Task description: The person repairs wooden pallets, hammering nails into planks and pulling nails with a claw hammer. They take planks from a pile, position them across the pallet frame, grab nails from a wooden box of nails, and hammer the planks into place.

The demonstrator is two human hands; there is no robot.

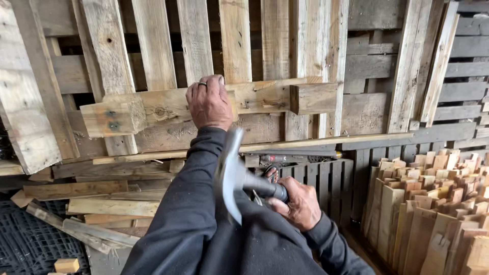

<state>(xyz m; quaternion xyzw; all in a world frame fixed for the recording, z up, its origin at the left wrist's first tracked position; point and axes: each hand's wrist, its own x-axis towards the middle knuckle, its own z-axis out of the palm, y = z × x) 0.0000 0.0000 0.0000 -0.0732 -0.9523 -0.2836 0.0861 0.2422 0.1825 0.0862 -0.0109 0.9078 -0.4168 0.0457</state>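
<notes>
Both hands were closed, the left hand [209,102] pressed on the loose board [204,104] across the pallet slats [196,40] and the hammer [237,178] gripped by the right hand [300,203], so fingers could be struck if the swing was misjudged.

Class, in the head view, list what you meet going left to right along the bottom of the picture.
Black plastic grid → loose planks → hammer → right hand → stacked wood offcuts.
</notes>
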